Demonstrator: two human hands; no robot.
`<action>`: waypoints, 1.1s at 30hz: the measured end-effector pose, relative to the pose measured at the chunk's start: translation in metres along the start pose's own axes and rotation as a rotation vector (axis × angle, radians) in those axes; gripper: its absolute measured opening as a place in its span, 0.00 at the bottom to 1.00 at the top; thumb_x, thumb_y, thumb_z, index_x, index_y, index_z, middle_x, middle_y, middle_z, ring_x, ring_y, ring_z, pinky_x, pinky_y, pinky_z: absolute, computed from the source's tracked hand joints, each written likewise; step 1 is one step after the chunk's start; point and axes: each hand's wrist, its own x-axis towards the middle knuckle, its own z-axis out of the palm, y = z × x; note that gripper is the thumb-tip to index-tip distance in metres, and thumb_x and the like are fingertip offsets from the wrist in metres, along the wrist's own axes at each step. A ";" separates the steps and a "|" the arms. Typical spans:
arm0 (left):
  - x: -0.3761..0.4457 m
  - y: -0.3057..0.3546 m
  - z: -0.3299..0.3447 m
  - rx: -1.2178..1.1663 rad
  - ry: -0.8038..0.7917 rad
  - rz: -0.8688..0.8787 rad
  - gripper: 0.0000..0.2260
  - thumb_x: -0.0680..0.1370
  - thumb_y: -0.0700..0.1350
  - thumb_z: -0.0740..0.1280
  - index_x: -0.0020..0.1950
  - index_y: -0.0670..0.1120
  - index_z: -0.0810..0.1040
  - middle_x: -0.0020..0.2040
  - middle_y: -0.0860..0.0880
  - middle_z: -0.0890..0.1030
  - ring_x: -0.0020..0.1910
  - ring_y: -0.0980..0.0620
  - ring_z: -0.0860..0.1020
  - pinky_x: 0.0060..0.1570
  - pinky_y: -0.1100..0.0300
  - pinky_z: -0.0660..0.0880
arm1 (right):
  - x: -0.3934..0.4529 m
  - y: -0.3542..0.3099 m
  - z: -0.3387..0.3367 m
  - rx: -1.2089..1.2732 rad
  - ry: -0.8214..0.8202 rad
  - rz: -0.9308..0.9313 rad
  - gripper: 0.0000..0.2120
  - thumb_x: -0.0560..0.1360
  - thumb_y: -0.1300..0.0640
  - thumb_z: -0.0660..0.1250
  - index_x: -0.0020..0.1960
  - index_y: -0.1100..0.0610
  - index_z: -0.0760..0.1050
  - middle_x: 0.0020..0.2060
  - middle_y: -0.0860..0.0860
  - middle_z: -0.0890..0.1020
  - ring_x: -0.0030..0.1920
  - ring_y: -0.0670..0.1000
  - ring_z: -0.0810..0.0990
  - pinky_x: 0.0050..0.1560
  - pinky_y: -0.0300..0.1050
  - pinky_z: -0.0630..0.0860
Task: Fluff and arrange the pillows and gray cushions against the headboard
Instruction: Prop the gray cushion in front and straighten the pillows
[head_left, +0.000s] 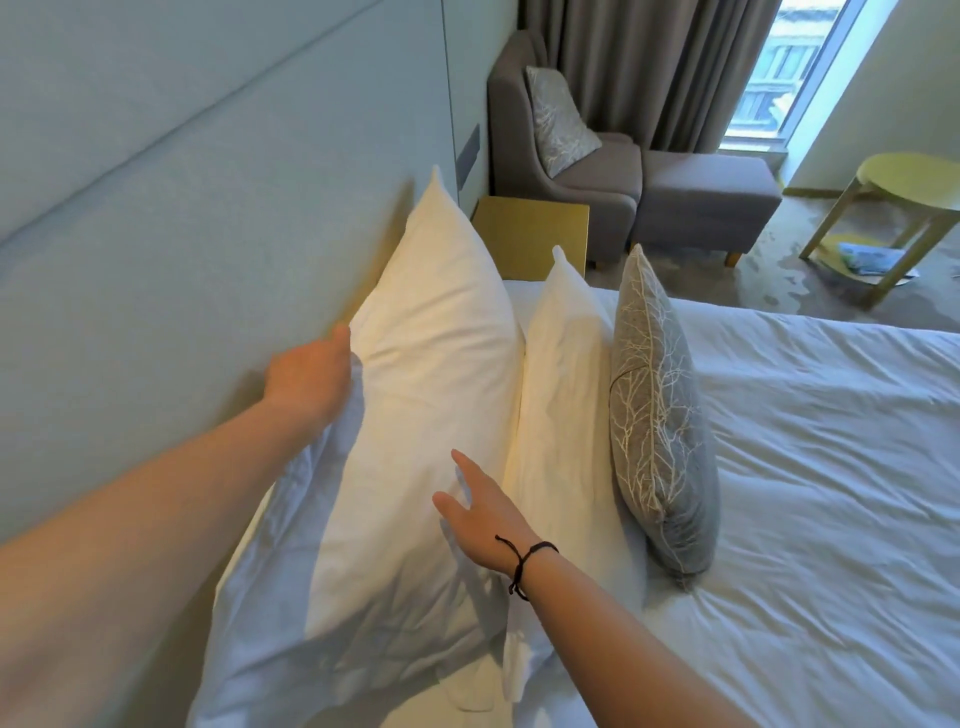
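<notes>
Your left hand (311, 371) sits at about 9 o'clock from the middle of the view, pushed in between the headboard (156, 234) and the back face of the large white pillow (415, 415). Its fingers run behind the pillow's edge and are hidden there, so you cannot tell whether they curl round the cloth or only press against it.

Your right hand (480, 512) lies at about 6 o'clock, fingers straight and spread, resting flat on the front face of that same pillow, low on its right side. A dark cord bracelet (522, 564) circles that wrist. The pillow stands upright between your two hands, its top corner pointing toward 12 o'clock and its back against the headboard.

Just beside it, at 3 o'clock from your right hand, a second white pillow (563, 415) stands on edge, touching the first along its length. Further toward 3 o'clock, the gray cushion (660, 415) with a pale branch pattern stands on the white sheet (831, 467), leaning on the second pillow.

Up at 1 o'clock, a gray armchair (545, 171) holds a matching patterned cushion (558, 119), with a footstool (711, 202) beside it. A yellow round table (904, 182) stands at 2 o'clock.
</notes>
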 end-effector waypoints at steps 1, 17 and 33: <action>-0.006 0.000 0.001 -0.079 -0.015 -0.054 0.06 0.81 0.45 0.57 0.56 0.45 0.64 0.48 0.38 0.80 0.47 0.36 0.79 0.40 0.51 0.69 | -0.001 0.000 -0.001 0.016 -0.002 0.010 0.31 0.80 0.43 0.58 0.78 0.44 0.49 0.77 0.45 0.56 0.76 0.47 0.55 0.74 0.48 0.57; -0.157 -0.017 0.043 -0.435 -0.323 -0.409 0.31 0.79 0.67 0.49 0.69 0.47 0.69 0.64 0.44 0.78 0.60 0.40 0.76 0.56 0.49 0.73 | 0.102 -0.115 -0.051 -1.029 -0.087 -0.340 0.30 0.78 0.61 0.58 0.77 0.45 0.55 0.77 0.50 0.59 0.74 0.56 0.61 0.68 0.56 0.68; -0.201 -0.020 0.051 -0.473 -0.123 -0.429 0.23 0.76 0.63 0.64 0.30 0.49 0.63 0.28 0.52 0.69 0.28 0.49 0.68 0.29 0.56 0.61 | 0.215 -0.191 -0.014 -2.044 -0.226 -0.628 0.05 0.73 0.66 0.63 0.42 0.58 0.74 0.33 0.50 0.72 0.38 0.57 0.75 0.44 0.46 0.76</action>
